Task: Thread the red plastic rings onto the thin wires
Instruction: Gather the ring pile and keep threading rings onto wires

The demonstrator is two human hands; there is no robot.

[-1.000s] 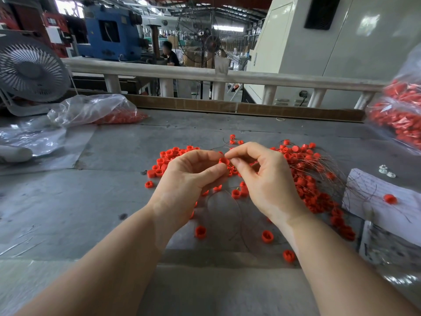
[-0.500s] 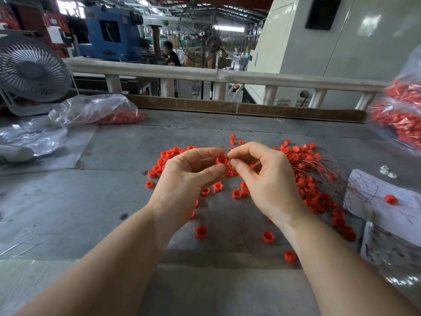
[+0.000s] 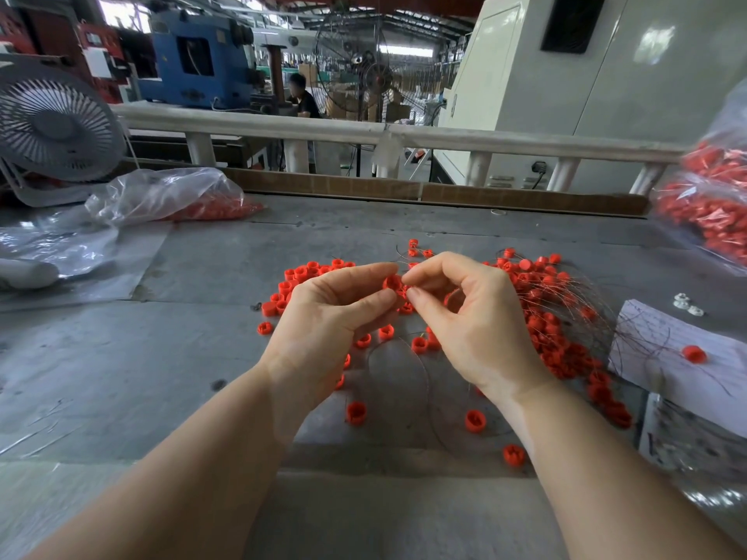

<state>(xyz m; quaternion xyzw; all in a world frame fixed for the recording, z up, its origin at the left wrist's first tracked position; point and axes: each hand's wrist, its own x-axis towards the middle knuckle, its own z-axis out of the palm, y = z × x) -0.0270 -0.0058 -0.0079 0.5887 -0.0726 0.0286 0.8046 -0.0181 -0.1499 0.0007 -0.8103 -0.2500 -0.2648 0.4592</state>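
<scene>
Head view: left hand [image 3: 323, 313] pinches red ring [image 3: 391, 282] at fingertips.

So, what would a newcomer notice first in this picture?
First, the two hands at centre: the left hand pinches a red ring against the right hand. Next, the heap of red rings tangled with thin wires on the grey table.
</scene>
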